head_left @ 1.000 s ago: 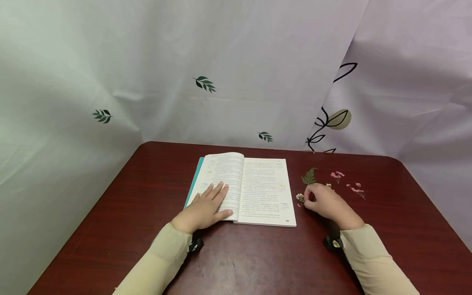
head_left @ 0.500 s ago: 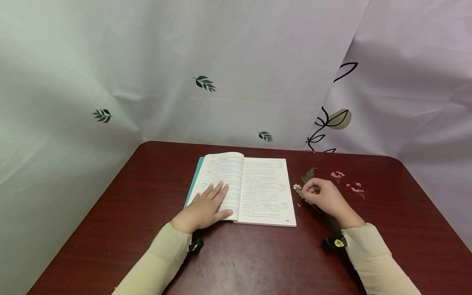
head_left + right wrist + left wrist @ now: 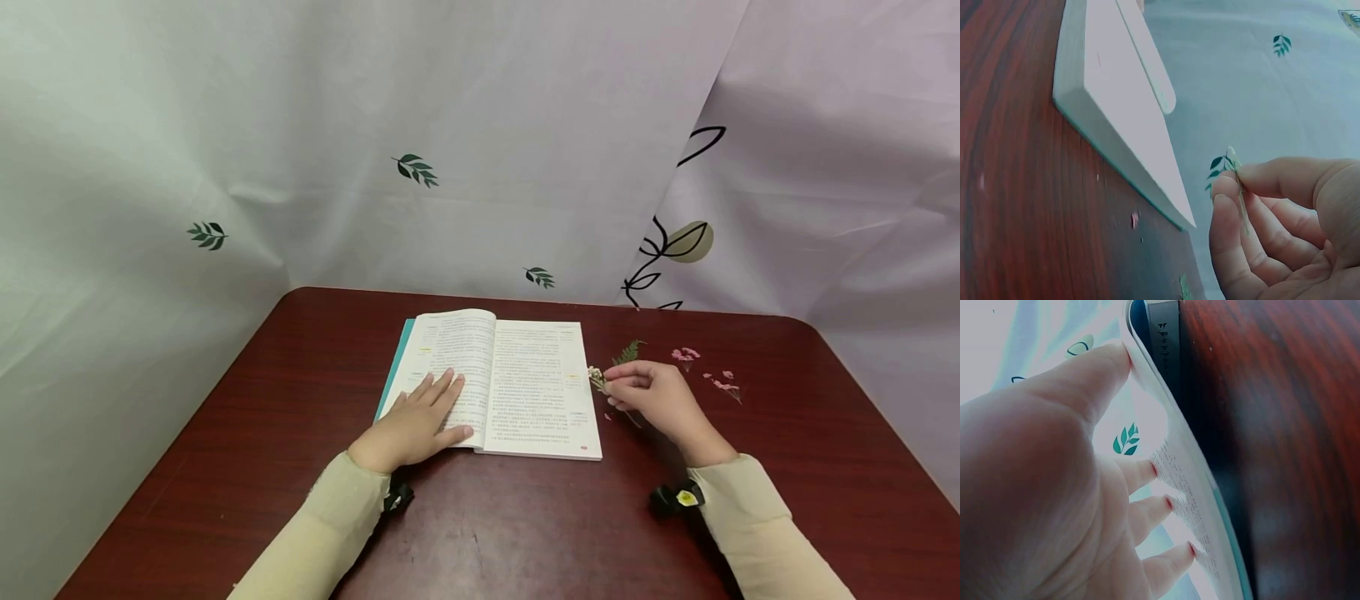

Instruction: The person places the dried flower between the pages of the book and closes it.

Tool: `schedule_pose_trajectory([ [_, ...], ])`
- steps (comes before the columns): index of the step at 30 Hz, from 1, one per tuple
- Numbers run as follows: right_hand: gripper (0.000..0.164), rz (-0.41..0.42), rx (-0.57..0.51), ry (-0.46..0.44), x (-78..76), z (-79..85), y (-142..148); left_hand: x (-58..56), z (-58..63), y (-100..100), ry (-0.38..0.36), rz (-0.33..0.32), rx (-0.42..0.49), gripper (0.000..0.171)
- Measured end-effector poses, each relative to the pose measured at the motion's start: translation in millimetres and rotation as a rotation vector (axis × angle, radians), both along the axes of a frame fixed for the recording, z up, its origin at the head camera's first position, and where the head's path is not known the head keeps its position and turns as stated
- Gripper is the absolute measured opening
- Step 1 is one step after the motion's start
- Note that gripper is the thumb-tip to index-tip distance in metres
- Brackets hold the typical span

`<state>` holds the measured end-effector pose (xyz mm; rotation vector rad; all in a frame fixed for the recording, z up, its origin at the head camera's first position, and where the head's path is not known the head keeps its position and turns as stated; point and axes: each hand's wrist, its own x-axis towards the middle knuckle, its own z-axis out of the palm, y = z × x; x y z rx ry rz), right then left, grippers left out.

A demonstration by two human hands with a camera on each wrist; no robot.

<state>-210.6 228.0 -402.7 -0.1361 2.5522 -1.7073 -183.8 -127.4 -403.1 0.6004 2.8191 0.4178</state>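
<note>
An open book (image 3: 532,392) lies on the table with printed pages facing up. My left hand (image 3: 412,425) rests on its left page, fingers spread and straight, the fingertips touching the paper in the left wrist view. Just off the book's right edge, my right hand (image 3: 663,404) pinches a small sprig of white flowers (image 3: 596,376) between thumb and fingers. In the right wrist view the sprig's thin stem (image 3: 1242,209) runs down across the palm, and the hand is raised above the table. Behind the right hand lies a green fern leaf (image 3: 628,352), partly covered by it.
Pink flower sprigs (image 3: 686,357) lie on the dark red table (image 3: 510,525) right of the fern, with another pink sprig (image 3: 726,386) nearer. A tiny pink petal (image 3: 1134,219) lies beside the book. A pale cloth (image 3: 465,233) with leaf prints hangs behind the table.
My right hand has lifted the white flower sprig from the table and carried it left and slightly away from me, up to the book's right edge. The left hand has stayed in place.
</note>
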Motion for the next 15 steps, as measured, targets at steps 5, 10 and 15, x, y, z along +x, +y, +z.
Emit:
schedule_pose_trajectory([
  [5,0.032,-0.041,-0.029,0.023,1.7,1.6,-3.5,1.0,0.3,-0.2,-0.001,0.005,0.002,0.079],
  [10,0.035,-0.115,-0.082,0.036,2.2,1.2,-7.0,2.0,0.5,-0.3,0.001,0.006,0.006,0.078],
  [15,0.037,-0.15,-0.138,0.05,3.1,2.7,-10.1,2.3,1.6,0.8,-0.007,0.01,-0.003,0.079],
])
